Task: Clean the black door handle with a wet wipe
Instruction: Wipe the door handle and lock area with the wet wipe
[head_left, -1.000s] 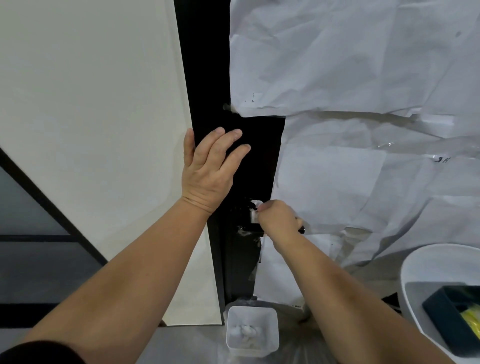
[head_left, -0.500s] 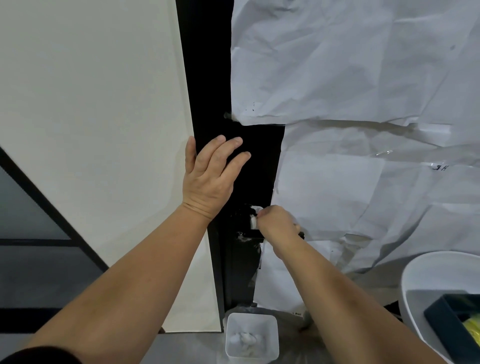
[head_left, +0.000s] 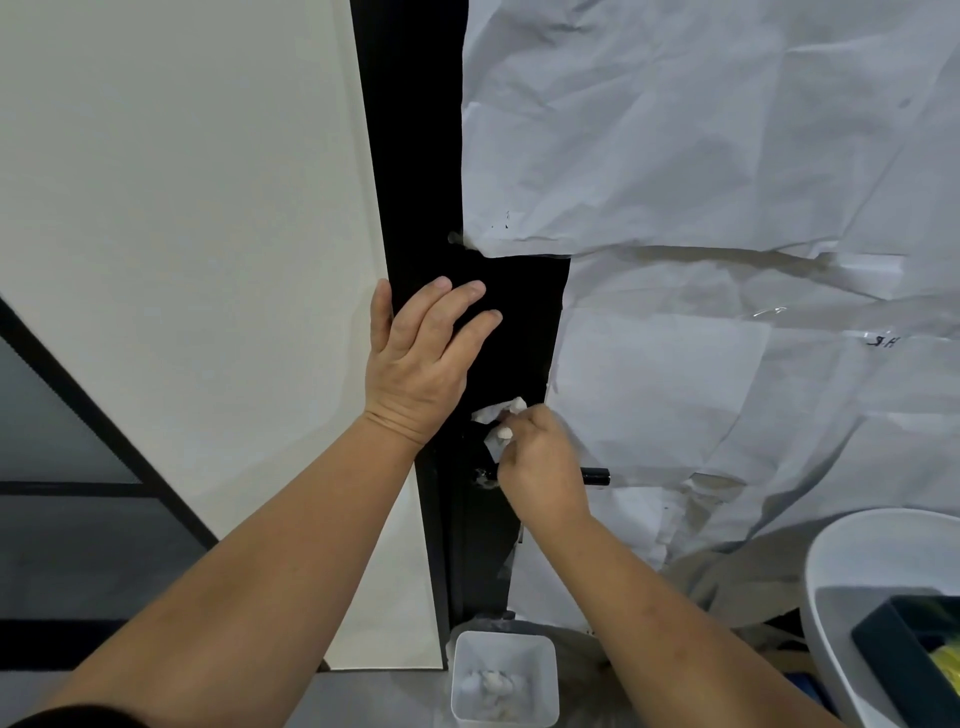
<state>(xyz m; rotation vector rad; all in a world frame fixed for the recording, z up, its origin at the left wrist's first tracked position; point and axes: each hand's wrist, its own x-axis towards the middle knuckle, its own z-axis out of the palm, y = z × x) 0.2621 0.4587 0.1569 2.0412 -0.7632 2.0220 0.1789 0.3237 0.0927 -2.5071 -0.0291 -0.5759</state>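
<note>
The black door handle (head_left: 596, 476) juts right from the black door (head_left: 415, 156); only its tip shows past my right hand. My right hand (head_left: 540, 465) grips a crumpled white wet wipe (head_left: 496, 422) and holds it against the handle's base and the door plate above it. My left hand (head_left: 423, 358) lies flat on the black door just above the handle, fingers straight and spread, pointing up and right.
Crumpled white paper (head_left: 701, 156) covers the door to the right. A cream wall (head_left: 182, 208) is on the left. On the floor below sits a small white bin (head_left: 504, 680) with used wipes. A white tub (head_left: 872, 561) holding a dark tray is at bottom right.
My right hand has opened the wipe out a little and pushed it up over the handle's base. My left hand has stayed flat on the door.
</note>
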